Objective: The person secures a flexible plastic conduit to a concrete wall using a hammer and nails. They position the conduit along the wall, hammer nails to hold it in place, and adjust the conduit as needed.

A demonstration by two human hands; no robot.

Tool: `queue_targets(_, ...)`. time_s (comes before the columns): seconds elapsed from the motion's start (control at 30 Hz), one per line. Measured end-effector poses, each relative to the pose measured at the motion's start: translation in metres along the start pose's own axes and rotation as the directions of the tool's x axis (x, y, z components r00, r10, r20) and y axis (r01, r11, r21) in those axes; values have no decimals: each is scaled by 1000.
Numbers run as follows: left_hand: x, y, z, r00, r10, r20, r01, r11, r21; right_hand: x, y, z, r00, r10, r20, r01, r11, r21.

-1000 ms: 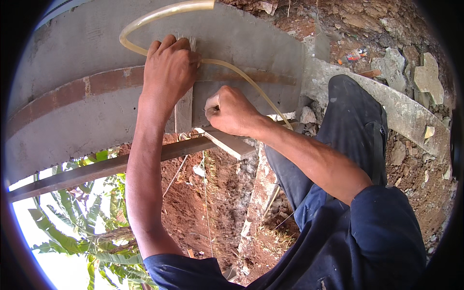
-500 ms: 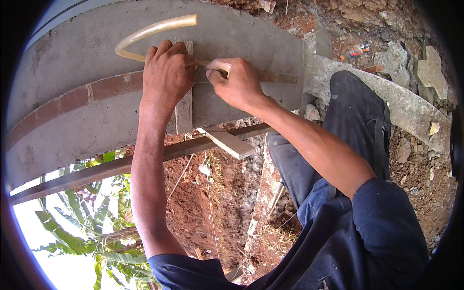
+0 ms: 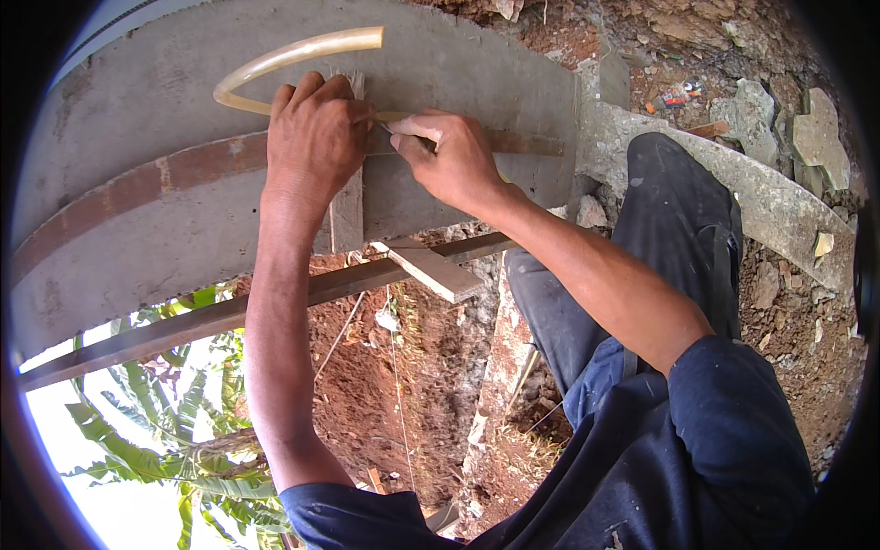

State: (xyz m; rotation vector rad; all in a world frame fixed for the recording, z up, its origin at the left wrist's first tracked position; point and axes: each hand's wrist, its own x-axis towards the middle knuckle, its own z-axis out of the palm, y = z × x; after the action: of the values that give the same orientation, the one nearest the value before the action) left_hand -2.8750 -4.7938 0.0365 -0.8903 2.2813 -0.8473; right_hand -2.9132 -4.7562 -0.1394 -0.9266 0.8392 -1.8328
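**Holding a hose on a concrete wall**

Pressing flat, the left hand [image 3: 313,137] pins the clear hose [image 3: 275,62] on a wood strip [image 3: 346,206]. The right hand [image 3: 454,160] has its fingers [image 3: 417,126] pinched on the hose just beside it. The hose curves above, along the concrete wall [image 3: 165,119].

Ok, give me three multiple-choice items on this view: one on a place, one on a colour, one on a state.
1. Where does the left hand rest?
A. on the upright wooden strip
B. on the trouser knee
C. on the palm leaves

2. What colour is the curved tube?
A. blue
B. pale yellow
C. black

3. How are the right hand fingers?
A. spread flat
B. pinched on a thin stick-like thing
C. hanging loose

A: the palm covers the strip's top.
B: it is cream-yellow against the grey concrete wall.
B: fingertips meet at the wall.
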Motion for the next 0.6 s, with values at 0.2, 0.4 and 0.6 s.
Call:
queue_targets(0.2, -7, 2, -1, 1000, -20, -14, 20, 1000, -2, 0, -9, -3, 994, 71, 83, -70, 997, -11)
queue_targets(0.4, 1, 0, 1, 1000, 5, -7, -4, 1000, 29, 17, -16, -13, 982, 110, 152, -97, 991, -92)
queue_targets(0.6, -1, 1, 0, 1000, -17, -2, 17, 1000, -6, -31, 9, -41, 873, 174, 457, 1, 934, -358)
